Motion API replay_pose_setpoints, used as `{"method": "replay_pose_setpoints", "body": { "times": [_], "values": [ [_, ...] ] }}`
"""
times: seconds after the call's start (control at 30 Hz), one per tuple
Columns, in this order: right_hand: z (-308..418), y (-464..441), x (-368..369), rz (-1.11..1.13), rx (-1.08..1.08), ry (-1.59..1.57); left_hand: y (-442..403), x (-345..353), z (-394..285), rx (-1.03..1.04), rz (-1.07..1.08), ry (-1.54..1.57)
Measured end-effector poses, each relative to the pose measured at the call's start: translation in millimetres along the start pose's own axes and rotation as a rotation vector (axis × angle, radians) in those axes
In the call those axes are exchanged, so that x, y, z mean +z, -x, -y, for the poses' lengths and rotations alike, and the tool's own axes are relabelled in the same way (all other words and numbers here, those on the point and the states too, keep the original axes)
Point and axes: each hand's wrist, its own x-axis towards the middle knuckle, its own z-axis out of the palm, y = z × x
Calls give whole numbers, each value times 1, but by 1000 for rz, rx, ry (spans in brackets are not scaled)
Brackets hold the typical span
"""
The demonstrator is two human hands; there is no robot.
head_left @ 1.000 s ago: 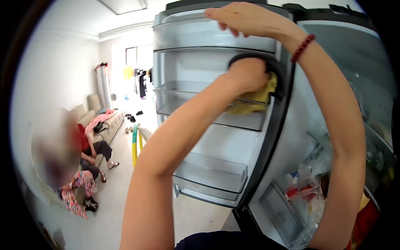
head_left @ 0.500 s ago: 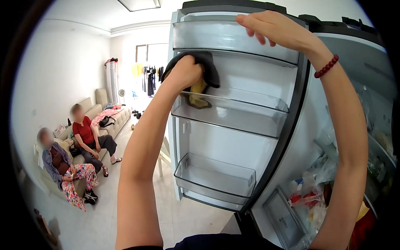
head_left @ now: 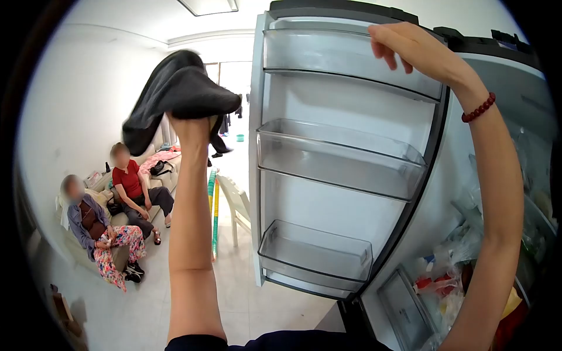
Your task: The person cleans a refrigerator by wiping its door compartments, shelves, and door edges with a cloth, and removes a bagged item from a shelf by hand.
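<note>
My left hand (head_left: 190,121) is raised to the left of the open fridge door, mostly hidden by a dark cloth (head_left: 175,88) draped over it. The cloth hangs clear of the door. At the upper right, my right hand (head_left: 404,48), with a red bead bracelet on its wrist, is held in front of the door's top shelf (head_left: 345,58), fingers apart and bent downward, nothing in them. Transparent middle (head_left: 339,161) and lower (head_left: 316,257) shelves are fixed on the door (head_left: 351,105).
Two people, one in a red top (head_left: 130,181) and one in floral trousers (head_left: 114,251), sit on a sofa at the left. A pale chair (head_left: 234,202) stands beyond the door. Bagged items (head_left: 448,284) fill the fridge compartment at the right.
My left hand has moved left with the cloth, from inside the door's shelves out past its edge. The yellow side of the cloth no longer shows. My right hand appears farther right in view.
</note>
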Motion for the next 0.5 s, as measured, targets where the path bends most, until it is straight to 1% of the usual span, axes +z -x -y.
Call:
{"method": "replay_pose_setpoints", "body": {
  "times": [0.03, 0.07, 0.1, 0.2, 0.23, 0.27, 0.3, 0.33, 0.43, 0.47, 0.5],
  "values": [
    [1, -1, 0, -5, -14, -9, -6, 10, -16, -102, 11, 68],
    [1, -2, 1, -8, -25, -17, -12, 21, -26, -150, 69, 76],
    [1, -2, 2, -12, -35, -26, -18, 35, -35, -143, 171, 32],
    [4, -2, 4, -20, -7, 15, -41, 78, -49, 88, 599, -263],
    [3, -3, 5, -21, -9, 14, -49, 88, -44, 87, 688, -284],
    [3, -4, 6, -21, -11, 13, -57, 97, -34, 50, 740, -242],
    [2, -4, 5, -24, -13, 12, -70, 103, -13, -50, 807, -147],
    [1, -4, 5, -18, -16, 12, -62, 107, -13, -12, 664, -52],
    [1, -5, 4, -11, -10, 18, -71, 111, 39, -231, 652, 517],
    [1, -5, 4, -13, -4, 16, -70, 108, 41, 26, 698, 254],
    [2, -5, 4, -16, -2, 15, -76, 108, 61, 62, 704, 265]
  ]
}}
